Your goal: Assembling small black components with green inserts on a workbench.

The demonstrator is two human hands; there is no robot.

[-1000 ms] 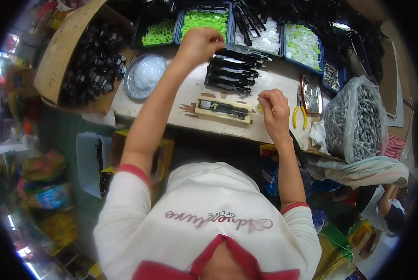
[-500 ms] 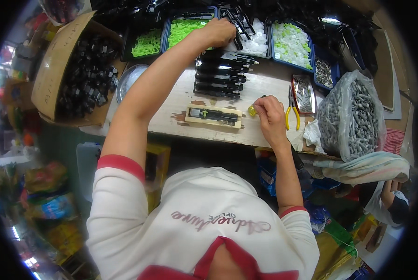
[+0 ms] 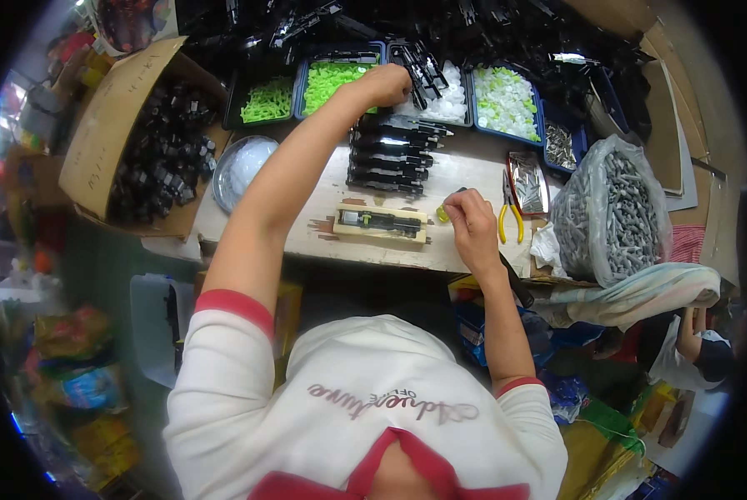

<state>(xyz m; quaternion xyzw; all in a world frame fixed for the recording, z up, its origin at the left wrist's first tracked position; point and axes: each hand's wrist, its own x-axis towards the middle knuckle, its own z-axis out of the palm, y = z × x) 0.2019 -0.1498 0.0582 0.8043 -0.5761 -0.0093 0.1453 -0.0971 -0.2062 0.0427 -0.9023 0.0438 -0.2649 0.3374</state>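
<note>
1. Ref. landmark: wood fixture [image 3: 365, 234], set on the workbench [image 3: 473, 171]. All pos. below are given from it.
2. Black asm. [image 3: 394, 222] w/ small green bit nr. its L end lies lengthwise inside the fixture. Fingers of both hands are apart from it: R hand to the R, L hand well past the far side.
3. R hand [image 3: 477, 223]: just R of fixture. Thumb & index tips drawn close together, other fingers curled. Small yellow-green item [image 3: 442, 215] sits at the tips, btwn fixture & hand; pinched or merely adj., can't tell.
4. L hand [image 3: 387, 84]: well past far side of fixture, at the black parts cluster [image 3: 423, 79] lying over the tray of white parts [image 3: 450, 104]. Fingers bent; tips hidden, so gap, contact & grip can't be told.
5. Row of black asms. [image 3: 387, 162]: btwn fixture & L hand, side by side, approx. parallel to fixture.
6. Yellow-handled pliers [image 3: 502, 223]: R of fixture, past R hand. Clear bag of grey parts [image 3: 632, 212]: farther R.
7. Tray of green parts [image 3: 327, 87]: past far side of fixture, slightly L.
8. Writing: white shirt [image 3: 365, 367], near side of fixture, bears dark-red script plus smaller dark lettering. Carton [image 3: 111, 125], well L of fixture, bears handwritten marks.
</note>
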